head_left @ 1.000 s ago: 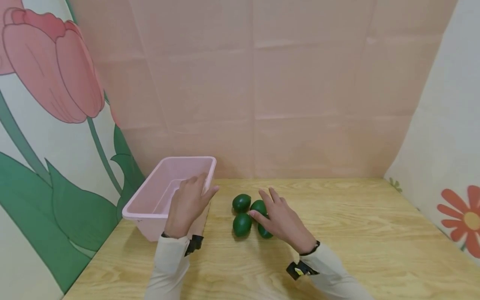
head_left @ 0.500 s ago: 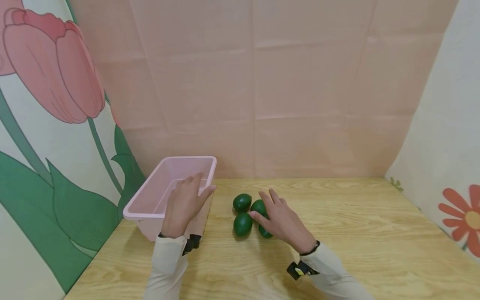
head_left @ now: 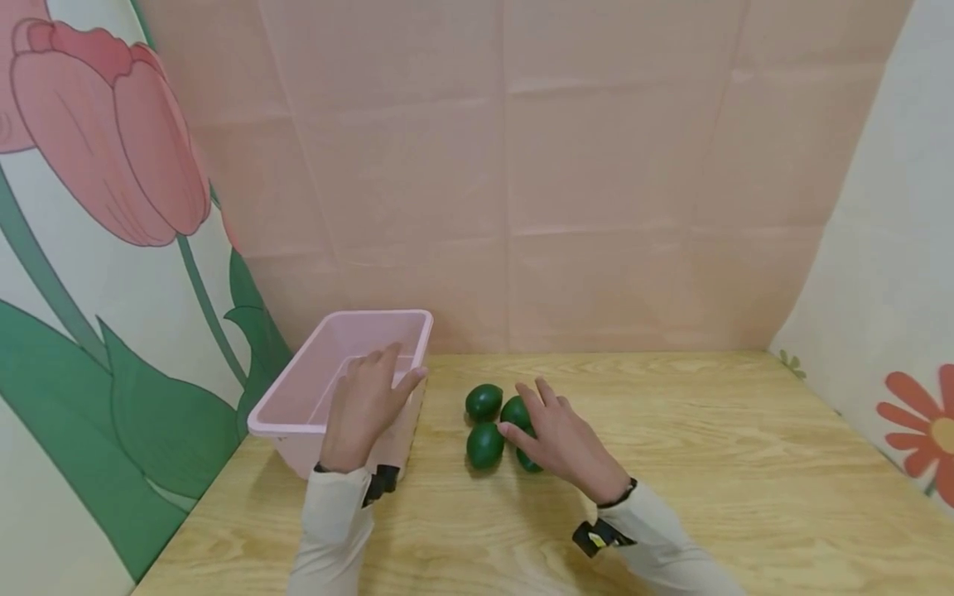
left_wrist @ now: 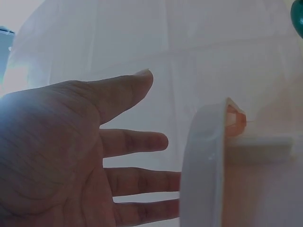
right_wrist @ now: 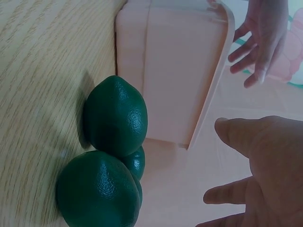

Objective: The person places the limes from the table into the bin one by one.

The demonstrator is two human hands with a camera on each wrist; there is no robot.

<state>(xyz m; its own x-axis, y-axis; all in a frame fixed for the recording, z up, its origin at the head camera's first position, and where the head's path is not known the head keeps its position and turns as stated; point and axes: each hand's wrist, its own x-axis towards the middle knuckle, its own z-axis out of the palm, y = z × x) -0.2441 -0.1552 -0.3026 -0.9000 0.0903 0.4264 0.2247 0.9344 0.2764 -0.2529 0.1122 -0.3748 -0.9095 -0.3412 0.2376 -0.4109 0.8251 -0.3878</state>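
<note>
Now, fingers [left_wrist: 135, 142] spread, your left hand [head_left: 361, 410] hovers by the pink tub [head_left: 294, 452] at the desk's [head_left: 708, 447] far-left corner, your right hand [head_left: 564, 439] above limes [head_left: 485, 447] a careless brush could scatter.

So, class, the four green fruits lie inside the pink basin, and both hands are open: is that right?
Not quite: the head view shows the four green fruits on the wooden table, to the right of the pink basin, not inside it. The left hand and right hand are open, as stated.
</note>
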